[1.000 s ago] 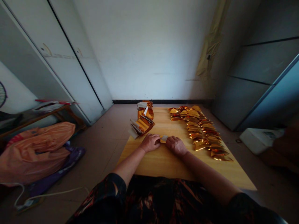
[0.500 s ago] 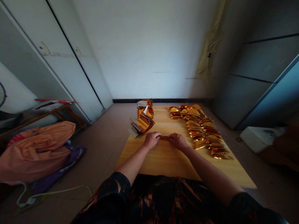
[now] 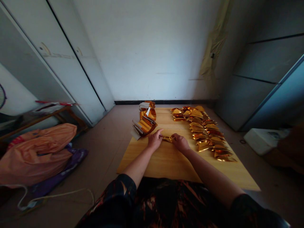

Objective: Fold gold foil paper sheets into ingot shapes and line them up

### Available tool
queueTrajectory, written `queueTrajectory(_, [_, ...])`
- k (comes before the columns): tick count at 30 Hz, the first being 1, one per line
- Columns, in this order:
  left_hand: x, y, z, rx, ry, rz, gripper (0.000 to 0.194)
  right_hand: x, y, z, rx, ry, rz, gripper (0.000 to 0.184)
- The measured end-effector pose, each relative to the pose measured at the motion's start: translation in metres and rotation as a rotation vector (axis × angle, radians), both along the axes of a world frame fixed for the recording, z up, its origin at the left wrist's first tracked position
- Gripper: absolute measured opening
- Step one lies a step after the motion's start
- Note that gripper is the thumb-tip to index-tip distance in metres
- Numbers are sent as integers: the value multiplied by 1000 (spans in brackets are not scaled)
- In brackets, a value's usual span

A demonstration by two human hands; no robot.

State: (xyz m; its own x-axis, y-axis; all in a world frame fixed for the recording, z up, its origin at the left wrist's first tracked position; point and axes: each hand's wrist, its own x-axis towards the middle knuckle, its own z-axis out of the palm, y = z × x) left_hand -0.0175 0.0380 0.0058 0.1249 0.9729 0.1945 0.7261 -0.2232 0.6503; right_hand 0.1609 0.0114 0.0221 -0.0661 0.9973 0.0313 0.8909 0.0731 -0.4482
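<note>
Between my two hands is a small folded piece of gold foil paper (image 3: 167, 138), a narrow shiny strip low over the wooden table (image 3: 163, 163). My left hand (image 3: 155, 140) is closed on its left end, fingers pinched. On the right end, my right hand (image 3: 180, 143) grips with bent fingers. Just beyond my left hand lie curled stacks of gold foil paper sheets (image 3: 146, 125) with pale backs. To the right of my right hand, rows of folded gold foil pieces (image 3: 206, 128) cover the table's right side.
A white wall (image 3: 152, 57) rises behind the table. Pale cabinets (image 3: 71, 57) stand at left, a grey cabinet (image 3: 261, 63) at right. An orange cloth bundle (image 3: 45, 152) and a white cable (image 3: 64, 194) are at lower left; a white box (image 3: 261, 141) is on the right.
The foil paper between my hands has turned, and its shiny gold face now shows where a pale, thin edge showed before. Both hands stay in nearly the same place.
</note>
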Motion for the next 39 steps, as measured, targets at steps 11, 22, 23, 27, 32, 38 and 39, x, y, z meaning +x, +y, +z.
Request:
queueTrajectory(11, [14, 0, 5, 29, 225, 21, 48, -10, -4, 3, -16, -201, 7, 24])
queueTrajectory(22, [17, 6, 4, 0, 276, -4, 44, -12, -6, 6, -12, -253, 0, 23])
queueTrajectory(23, [17, 7, 5, -10, 277, 3, 43, -12, -7, 6, -11, -250, -3, 23])
queueTrajectory(27, [19, 8, 12, -41, 286, 3, 31, -12, -7, 7, -4, -239, -11, 22])
queueTrajectory(32, [14, 2, 21, -15, 271, -111, 21, -10, -6, 7, -5, -203, -22, 22])
queueTrajectory(38, [5, -2, 23, 50, 233, -239, 19, -6, -3, 4, -14, -152, 10, 20])
queueTrajectory(39, [4, -3, 23, 48, 234, -230, 20, -6, -2, 3, -14, -149, 7, 19])
